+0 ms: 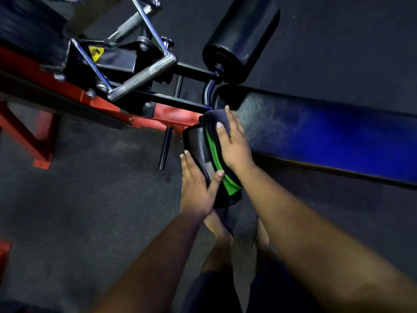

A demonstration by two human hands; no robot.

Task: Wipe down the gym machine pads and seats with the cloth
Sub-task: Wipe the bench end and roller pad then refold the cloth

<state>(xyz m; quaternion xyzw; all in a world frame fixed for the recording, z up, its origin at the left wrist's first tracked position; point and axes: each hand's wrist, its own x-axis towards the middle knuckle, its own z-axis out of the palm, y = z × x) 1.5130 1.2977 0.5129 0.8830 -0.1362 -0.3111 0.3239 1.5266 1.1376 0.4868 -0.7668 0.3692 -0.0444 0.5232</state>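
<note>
1. No box, bin or bucket shows here, so nothing sits inside anything.
2. The dark folded cloth with a bright green stripe (pixel 216 154) lies on top of the small black padded seat end (pixel 195 146), right beside the long black bench pad (pixel 316 132).
3. The right hand (pixel 234 143) lies flat on the cloth, its fingers (pixel 222 129) straight and pressing down.
4. The left hand (pixel 198 188) cups the side of the small seat end. Its fingers are nearly straight and its thumb touches the edge by the cloth.
5. The pads look smooth and a bit shiny, like leather. The long pad glows blue on one part.
6. A fat round black roller pad (pixel 243 35) sits above the bench.
7. A shiny metal handle with rough grips (pixel 140 77) rests on the red metal frame (pixel 45 86).
8. The floor (pixel 90 199) is dark and speckled, like rubber.
9. The person's bare feet (pixel 216 224) are partly hidden behind the arms and are blurry.
10. The long pad is cut off at the right edge, and the top left corner is too blurry to make out.
</note>
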